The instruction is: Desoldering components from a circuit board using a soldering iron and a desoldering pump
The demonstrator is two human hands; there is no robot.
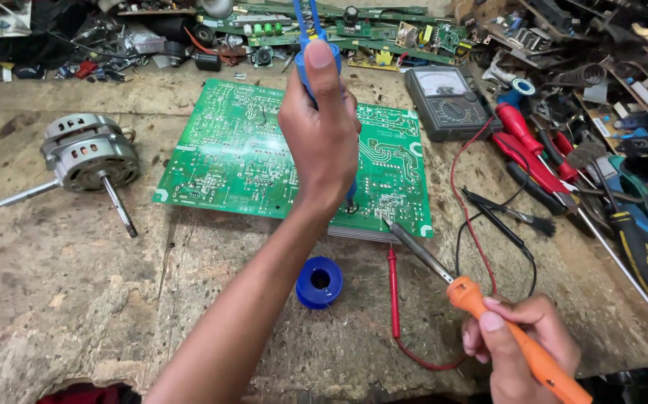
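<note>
Two tools aimed at board's [249, 150] lower right | left hand [322, 131] grips upright blue desoldering pump [315, 52], nearer | right hand [522, 337] grips orange soldering iron [481, 307], angled up-left.

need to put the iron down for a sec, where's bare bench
Bare worn bench lies below the grey electric motor, left of the blue solder spool. A smaller bare patch sits between motor and green circuit board. The right side is crowded with red-handled screwdrivers and leads; the back edge holds scrap boards.
</note>
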